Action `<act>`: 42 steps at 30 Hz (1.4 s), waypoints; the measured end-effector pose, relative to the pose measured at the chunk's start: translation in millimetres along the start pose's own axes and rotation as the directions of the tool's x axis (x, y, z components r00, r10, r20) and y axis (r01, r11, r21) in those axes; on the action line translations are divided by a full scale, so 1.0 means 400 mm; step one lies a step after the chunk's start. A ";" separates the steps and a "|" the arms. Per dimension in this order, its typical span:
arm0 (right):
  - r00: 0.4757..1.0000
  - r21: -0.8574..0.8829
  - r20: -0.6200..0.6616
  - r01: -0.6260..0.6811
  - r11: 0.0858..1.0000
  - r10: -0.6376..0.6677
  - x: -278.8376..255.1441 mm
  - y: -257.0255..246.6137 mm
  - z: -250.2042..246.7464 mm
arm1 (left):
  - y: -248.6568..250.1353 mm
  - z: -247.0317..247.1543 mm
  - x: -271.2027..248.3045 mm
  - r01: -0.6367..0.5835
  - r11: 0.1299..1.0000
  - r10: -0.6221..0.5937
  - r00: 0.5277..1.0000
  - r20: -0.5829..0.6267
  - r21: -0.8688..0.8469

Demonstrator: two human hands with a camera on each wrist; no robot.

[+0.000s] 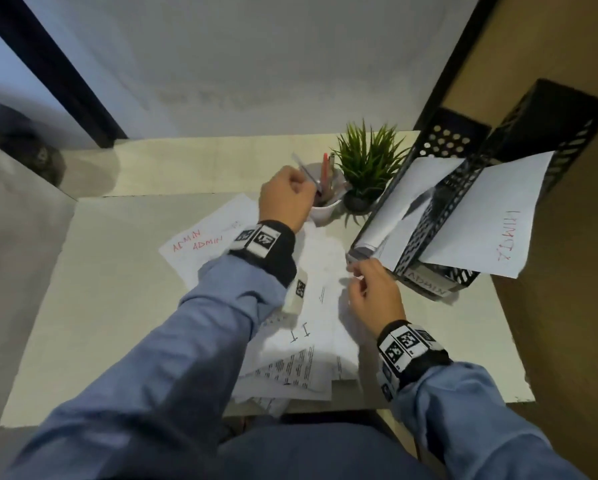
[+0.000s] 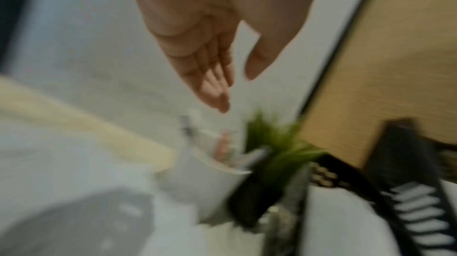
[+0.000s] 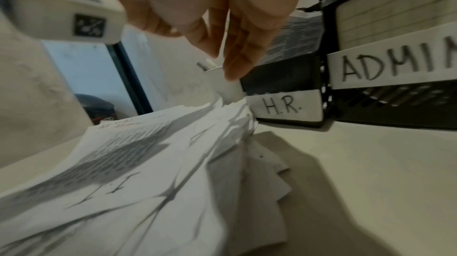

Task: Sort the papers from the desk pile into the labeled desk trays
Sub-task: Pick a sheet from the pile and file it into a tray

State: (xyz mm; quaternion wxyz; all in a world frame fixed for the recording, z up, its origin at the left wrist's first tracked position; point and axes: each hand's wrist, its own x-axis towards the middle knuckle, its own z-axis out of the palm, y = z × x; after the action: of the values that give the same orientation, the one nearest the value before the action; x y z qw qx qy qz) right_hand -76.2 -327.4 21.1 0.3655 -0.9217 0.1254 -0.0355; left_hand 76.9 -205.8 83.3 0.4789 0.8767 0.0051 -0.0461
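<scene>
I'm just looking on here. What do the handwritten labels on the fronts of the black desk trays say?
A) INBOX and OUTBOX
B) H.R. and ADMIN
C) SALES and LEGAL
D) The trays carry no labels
B: in the right wrist view, the white label on the lower tray front reads H.R. and the label on the tray beside it reads ADMIN, cut off at the picture's edge.

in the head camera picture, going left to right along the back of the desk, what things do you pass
Left hand → white cup of pens → small green plant → black H.R. tray → black ADMIN tray.
</scene>
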 end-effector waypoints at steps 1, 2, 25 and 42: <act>0.998 -0.007 0.059 0.000 1.000 0.001 0.005 -0.006 0.014 | -0.059 -0.033 -0.010 0.095 0.995 -0.094 0.994 -0.048 0.039; 0.992 -0.023 0.125 -0.022 0.999 0.025 0.013 -0.013 0.033 | -0.130 -0.065 -0.023 0.205 0.975 -0.199 0.977 -0.078 0.089; 0.809 0.010 0.346 -0.510 0.860 0.475 0.052 -0.115 0.252 | -0.471 -0.238 -0.284 0.195 0.980 -0.198 0.943 -0.269 -0.036; 0.738 0.463 0.357 -0.672 0.577 0.573 0.038 -0.096 0.177 | -0.460 -0.219 -0.178 0.563 0.736 -0.648 0.746 -0.153 -0.376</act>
State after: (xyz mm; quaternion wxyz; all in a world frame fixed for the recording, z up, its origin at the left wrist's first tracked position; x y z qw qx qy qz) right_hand -42.4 -257.1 -4.8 0.6185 -0.6657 0.3940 0.1381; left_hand 3.1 -30.0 -17.7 0.5611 0.7382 0.3662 -0.0778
